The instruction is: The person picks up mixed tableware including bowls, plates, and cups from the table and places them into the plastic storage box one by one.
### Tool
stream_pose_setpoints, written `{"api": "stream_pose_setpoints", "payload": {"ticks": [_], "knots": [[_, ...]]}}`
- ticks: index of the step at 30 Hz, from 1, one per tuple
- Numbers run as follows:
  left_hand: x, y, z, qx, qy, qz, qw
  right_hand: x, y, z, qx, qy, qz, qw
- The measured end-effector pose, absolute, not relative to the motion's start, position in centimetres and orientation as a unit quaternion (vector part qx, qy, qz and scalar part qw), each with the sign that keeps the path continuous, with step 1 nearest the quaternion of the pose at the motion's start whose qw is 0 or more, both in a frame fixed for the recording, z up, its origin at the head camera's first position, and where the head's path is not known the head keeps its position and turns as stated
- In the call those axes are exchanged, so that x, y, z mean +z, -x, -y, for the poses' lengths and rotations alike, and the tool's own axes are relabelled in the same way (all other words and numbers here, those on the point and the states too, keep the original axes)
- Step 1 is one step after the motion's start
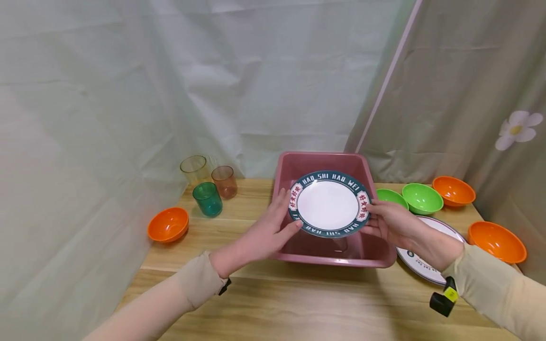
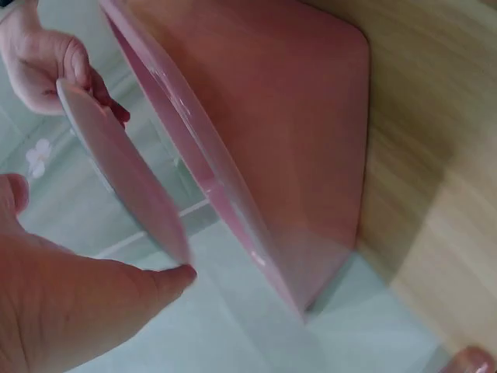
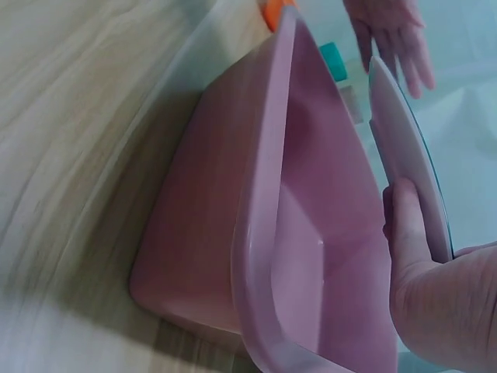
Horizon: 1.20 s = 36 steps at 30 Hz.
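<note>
A white oval plate (image 1: 327,204) with a dark green lettered rim is held over a pink plastic basin (image 1: 337,262). My right hand (image 1: 394,223) pinches its right edge, the thumb on the upper face and fingers beneath. At the opposite edge is my left hand (image 1: 268,233), its fingers extended beside the rim. The right wrist view shows those left fingers spread close to the tip of the plate (image 3: 404,140); whether they touch it I cannot tell. In the left wrist view the plate (image 2: 128,171) appears edge-on above the basin's rim (image 2: 210,148).
Left of the basin stand yellow, pinkish and teal cups (image 1: 207,200) and an orange bowl (image 1: 168,225). To the right are two green bowls (image 1: 422,199), two orange bowls (image 1: 496,241) and another white plate (image 1: 420,265), partly under my right forearm. A curtain (image 1: 264,94) hangs behind the wooden table (image 1: 273,303).
</note>
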<state>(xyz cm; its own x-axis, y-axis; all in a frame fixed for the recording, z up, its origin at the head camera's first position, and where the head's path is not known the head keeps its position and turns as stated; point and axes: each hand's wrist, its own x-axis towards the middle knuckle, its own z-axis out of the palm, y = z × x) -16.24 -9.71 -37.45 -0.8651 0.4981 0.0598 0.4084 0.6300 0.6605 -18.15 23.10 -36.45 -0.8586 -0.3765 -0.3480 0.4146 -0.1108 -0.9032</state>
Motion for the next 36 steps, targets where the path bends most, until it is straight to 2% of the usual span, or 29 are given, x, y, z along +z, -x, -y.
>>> {"api": "stream_pose_setpoints", "payload": {"ticks": [6, 10, 21, 28, 36], "knots": [[-37.9, 15.2, 9.5, 0.175, -0.315, -0.933, -0.006, -36.6, 19.2, -22.7, -0.736, -0.025, -0.624, 0.263], [-38.1, 14.7, 9.2, 0.11, -0.345, -0.932, -0.028, -36.7, 20.3, -22.3, -0.737, -0.029, -0.623, 0.261], [-38.4, 15.3, 8.7, 0.098, -0.347, -0.933, 0.006, -36.6, 24.4, -20.3, -0.731, -0.069, -0.629, 0.255], [-37.8, 17.4, 8.1, 0.07, -0.344, -0.936, 0.006, -37.1, 27.1, -18.7, -0.722, -0.12, -0.64, 0.235], [-37.1, 20.1, 7.7, 0.053, -0.319, -0.946, 0.004, -38.1, 28.5, -17.8, -0.724, -0.156, -0.631, 0.231]]}}
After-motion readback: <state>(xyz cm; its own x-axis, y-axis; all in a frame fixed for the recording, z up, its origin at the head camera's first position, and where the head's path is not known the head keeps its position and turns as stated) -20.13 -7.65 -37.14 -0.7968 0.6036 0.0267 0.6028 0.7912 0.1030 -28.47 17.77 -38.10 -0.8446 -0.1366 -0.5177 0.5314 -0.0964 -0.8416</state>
